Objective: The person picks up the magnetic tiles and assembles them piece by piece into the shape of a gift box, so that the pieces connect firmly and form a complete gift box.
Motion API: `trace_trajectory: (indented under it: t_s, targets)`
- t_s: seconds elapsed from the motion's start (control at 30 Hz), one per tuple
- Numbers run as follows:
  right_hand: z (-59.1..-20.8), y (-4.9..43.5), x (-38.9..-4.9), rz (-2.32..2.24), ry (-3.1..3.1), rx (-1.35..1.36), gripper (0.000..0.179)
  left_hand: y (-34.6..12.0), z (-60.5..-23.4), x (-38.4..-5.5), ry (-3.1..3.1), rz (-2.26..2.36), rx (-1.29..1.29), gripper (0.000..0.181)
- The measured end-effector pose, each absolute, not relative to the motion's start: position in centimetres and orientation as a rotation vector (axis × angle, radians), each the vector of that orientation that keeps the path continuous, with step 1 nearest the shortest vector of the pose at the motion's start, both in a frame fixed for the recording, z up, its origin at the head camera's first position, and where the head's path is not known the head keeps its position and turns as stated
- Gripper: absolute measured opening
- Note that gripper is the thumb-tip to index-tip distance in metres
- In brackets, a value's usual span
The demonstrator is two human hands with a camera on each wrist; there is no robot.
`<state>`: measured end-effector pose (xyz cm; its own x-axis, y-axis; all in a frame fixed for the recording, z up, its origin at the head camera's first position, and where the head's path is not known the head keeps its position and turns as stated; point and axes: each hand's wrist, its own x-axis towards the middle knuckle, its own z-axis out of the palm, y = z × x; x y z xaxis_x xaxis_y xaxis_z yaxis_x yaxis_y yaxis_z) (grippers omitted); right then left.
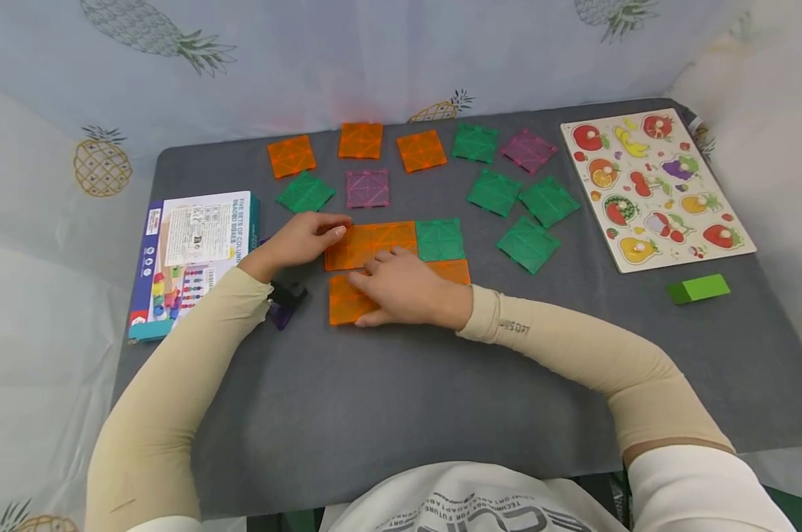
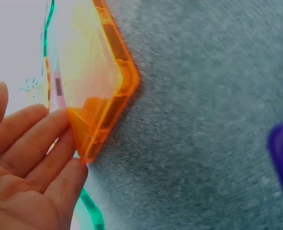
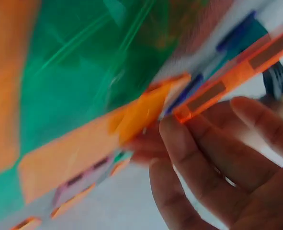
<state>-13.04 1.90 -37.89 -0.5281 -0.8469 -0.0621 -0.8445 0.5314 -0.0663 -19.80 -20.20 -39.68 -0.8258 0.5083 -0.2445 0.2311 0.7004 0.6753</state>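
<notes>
In the head view, my left hand (image 1: 304,240) touches the left end of a row of translucent magnetic tiles: an orange pair (image 1: 381,240) and a green tile (image 1: 439,240). In the left wrist view its fingers (image 2: 40,139) lie extended against an orange tile (image 2: 100,86) at its corner. My right hand (image 1: 410,292) holds an orange tile (image 1: 348,301) in a nearer row, thumb at the near edge, fingers at the far edge. Another orange tile (image 1: 456,271) shows beyond this hand. In the right wrist view, fingertips (image 3: 172,127) meet an orange tile's edge (image 3: 237,76).
Loose orange tiles (image 1: 360,140), purple tiles (image 1: 368,188) and green tiles (image 1: 529,244) lie toward the back. A boxed toy (image 1: 198,258) sits at the left. On the right are a fruit puzzle board (image 1: 660,181) and a green block (image 1: 698,289). A purple piece (image 1: 281,316) lies by the left wrist.
</notes>
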Motion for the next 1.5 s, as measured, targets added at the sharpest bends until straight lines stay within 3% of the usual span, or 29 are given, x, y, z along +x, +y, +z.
trace_trajectory:
  t_s: [0.3, 0.8, 0.93, 1.17, 1.33, 1.5]
  targets:
    - [-40.5, 0.0, -11.4, 0.030, 2.718, -1.348, 0.051, -19.7, -40.0, -19.5, 2.489, 0.856, 0.655, 0.050]
    - [-40.4, 1.6, -11.4, 0.168, 2.777, -1.070, 0.073, -19.7, -41.2, -17.1, 2.333, 0.663, 0.872, 0.109]
    - [-40.0, 3.7, -10.7, 0.189, 2.694, -0.961, 0.081, -19.7, -41.4, -16.7, 2.363, 0.636, 0.863, 0.109]
    - [-39.8, 7.3, -10.9, 0.178, 2.714, -0.944, 0.061, -19.3, -41.2, -16.3, 2.392, 0.610, 0.836, 0.103]
    - [-39.3, 9.5, -11.8, -0.019, 2.724, -0.974, 0.062, -18.9, -40.8, -16.5, 2.396, 0.590, 0.832, 0.101]
    - [-38.5, 13.4, -13.3, -0.121, 2.879, -0.685, 0.062, -18.6, -40.6, -16.7, 2.389, 0.581, 0.834, 0.099]
